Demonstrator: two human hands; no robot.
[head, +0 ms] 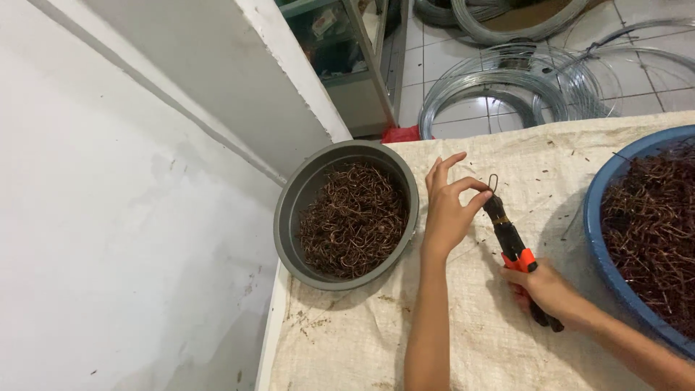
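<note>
Wire loop point(493, 181) sits clamped in our pliers' point(510, 239) tip above the sack-covered table point(463, 340); our left hand point(447, 210) pinches it with 2 fingertips, our right hand point(544, 288) squeezing the handles. Next likely calls for releasing it toward the grey bowl point(289, 217).

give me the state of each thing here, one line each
left hand: fingertips pinching a small wire loop at the pliers' tip
right hand: closed around the pliers' handles
pliers: held tilted, jaws shut on the wire loop
wire loop: bent, standing up from the pliers' tip
grey basin: about half full of brown wire pieces
blue basin: heaped with brown wire pieces
woven sack cloth: spread flat, littered with bits
wire coils: lying on the floor
</note>
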